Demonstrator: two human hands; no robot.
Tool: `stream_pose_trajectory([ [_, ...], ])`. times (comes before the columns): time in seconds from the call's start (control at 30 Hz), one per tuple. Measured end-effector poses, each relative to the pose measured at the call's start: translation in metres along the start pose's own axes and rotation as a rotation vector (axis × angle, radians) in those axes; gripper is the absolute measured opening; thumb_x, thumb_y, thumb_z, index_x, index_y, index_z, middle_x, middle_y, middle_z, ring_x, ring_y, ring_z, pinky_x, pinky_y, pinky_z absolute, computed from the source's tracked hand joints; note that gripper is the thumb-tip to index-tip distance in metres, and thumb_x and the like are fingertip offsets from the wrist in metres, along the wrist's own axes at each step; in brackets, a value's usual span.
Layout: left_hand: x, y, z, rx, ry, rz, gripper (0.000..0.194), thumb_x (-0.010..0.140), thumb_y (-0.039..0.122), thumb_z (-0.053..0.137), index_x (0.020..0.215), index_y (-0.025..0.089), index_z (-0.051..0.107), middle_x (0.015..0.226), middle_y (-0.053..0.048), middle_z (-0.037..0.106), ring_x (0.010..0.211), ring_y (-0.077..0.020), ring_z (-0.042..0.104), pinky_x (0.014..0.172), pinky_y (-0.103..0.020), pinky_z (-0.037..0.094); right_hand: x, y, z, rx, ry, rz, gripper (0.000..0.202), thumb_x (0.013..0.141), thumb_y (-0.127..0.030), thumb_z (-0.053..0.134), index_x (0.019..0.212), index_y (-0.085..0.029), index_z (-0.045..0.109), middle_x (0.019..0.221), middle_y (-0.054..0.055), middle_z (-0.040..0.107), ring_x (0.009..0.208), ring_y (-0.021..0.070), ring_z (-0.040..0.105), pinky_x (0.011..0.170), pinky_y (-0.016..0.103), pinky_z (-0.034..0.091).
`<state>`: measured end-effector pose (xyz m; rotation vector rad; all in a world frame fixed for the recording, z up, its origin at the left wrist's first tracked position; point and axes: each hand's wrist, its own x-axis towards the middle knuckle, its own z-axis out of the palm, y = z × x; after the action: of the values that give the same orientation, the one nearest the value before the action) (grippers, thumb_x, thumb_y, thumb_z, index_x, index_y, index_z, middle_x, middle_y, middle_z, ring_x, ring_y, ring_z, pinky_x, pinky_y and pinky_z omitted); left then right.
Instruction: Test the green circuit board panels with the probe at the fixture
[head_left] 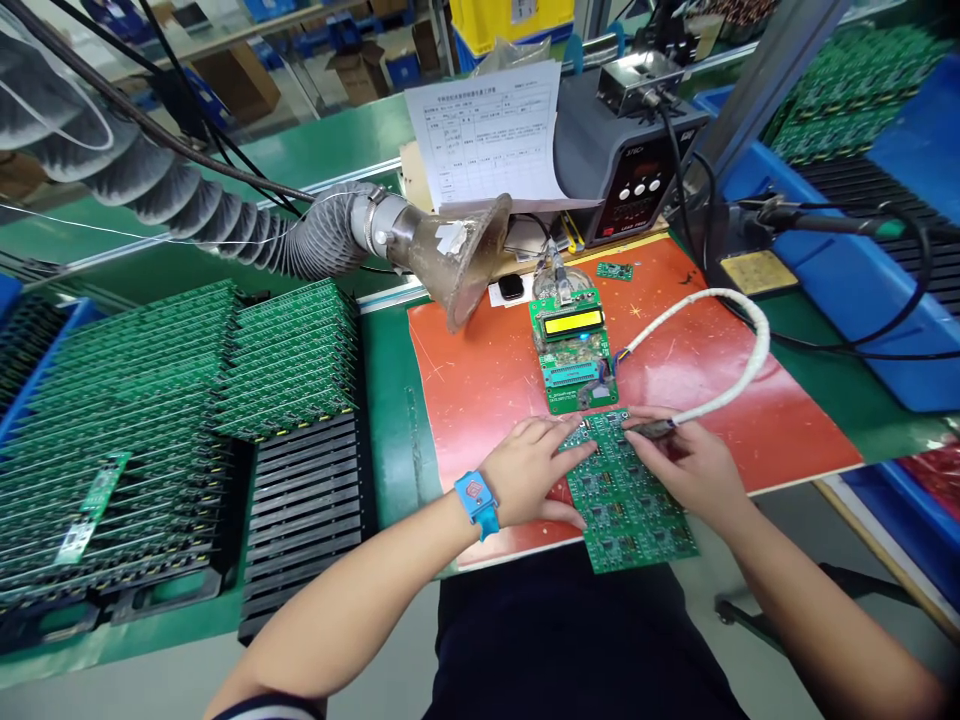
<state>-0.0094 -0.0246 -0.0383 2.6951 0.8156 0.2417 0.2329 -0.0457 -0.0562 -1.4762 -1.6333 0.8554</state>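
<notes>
A green circuit board panel (634, 505) lies on the red mat and overhangs the table's front edge. My left hand (536, 465) rests on its left side with the fingers spread, and a blue wrist strap is on that wrist. Between the fingers of my right hand (694, 465) is a dark probe (656, 428), its tip at the panel's upper part. A white sleeved cable (750, 330) loops from the probe to a green programmer board (566, 375) with a lit yellow display, just beyond the panel.
Racks of green boards (150, 380) stand on the left beside a black slotted rack (304, 510). A fume extraction nozzle (457, 255) hangs over the red mat (480, 390). A soldering station (634, 170), a paper sheet (487, 135) and a blue bin (840, 270) are at the back and right.
</notes>
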Motion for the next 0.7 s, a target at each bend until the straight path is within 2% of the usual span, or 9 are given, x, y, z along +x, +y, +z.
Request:
stream_pose_trajectory([
  [0.13,-0.0004,0.0000,0.0006,0.006,0.025,0.005,0.087,0.074,0.077,0.051,0.136,0.017,0.043,0.144,-0.017,0.038,0.129,-0.0318,0.038,0.106,-0.046,0.032,-0.0003,-0.0020,0.0012,-0.046,0.062,0.016,0.016,0.085,-0.034,0.062,0.093,-0.021,0.064,0.078,0.003,0.067,0.054,0.0138,0.057,0.051,0.026,0.046],
  [0.2,-0.0005,-0.0001,0.0007,0.007,0.024,0.003,0.088,0.074,0.078,0.051,0.136,0.017,0.043,0.145,-0.017,0.036,0.129,-0.0319,0.038,0.106,-0.047,0.032,-0.0001,-0.0035,0.0005,-0.061,0.060,0.015,0.015,0.085,-0.034,0.062,0.091,-0.021,0.064,0.075,0.002,0.066,0.051,0.0130,0.055,0.049,0.026,0.044],
  [0.4,-0.0009,-0.0007,0.0016,0.014,0.039,0.006,0.088,0.073,0.078,0.051,0.135,0.017,0.045,0.144,-0.017,0.038,0.127,-0.0323,0.041,0.106,-0.046,0.033,-0.0009,0.0018,-0.0031,0.086,-0.016,0.020,0.019,0.086,-0.035,0.062,0.100,-0.022,0.063,0.093,0.004,0.069,0.079,0.0184,0.065,0.069,0.028,0.051],
  [0.57,-0.0004,-0.0009,0.0020,0.008,0.010,0.002,0.087,0.074,0.078,0.050,0.137,0.018,0.043,0.145,-0.017,0.037,0.128,-0.0321,0.039,0.107,-0.047,0.032,-0.0008,0.0047,-0.0036,0.129,-0.024,0.056,0.020,0.085,-0.037,0.064,0.099,-0.022,0.064,0.094,0.004,0.068,0.080,0.0184,0.064,0.072,0.029,0.051],
  [0.7,-0.0003,-0.0009,0.0017,0.003,-0.011,-0.006,0.087,0.074,0.077,0.051,0.137,0.018,0.042,0.146,-0.017,0.034,0.130,-0.0327,0.037,0.106,-0.047,0.031,0.0006,0.0024,-0.0040,0.160,-0.035,0.071,0.021,0.084,-0.037,0.065,0.098,-0.021,0.064,0.091,0.004,0.068,0.078,0.0183,0.063,0.068,0.028,0.050],
])
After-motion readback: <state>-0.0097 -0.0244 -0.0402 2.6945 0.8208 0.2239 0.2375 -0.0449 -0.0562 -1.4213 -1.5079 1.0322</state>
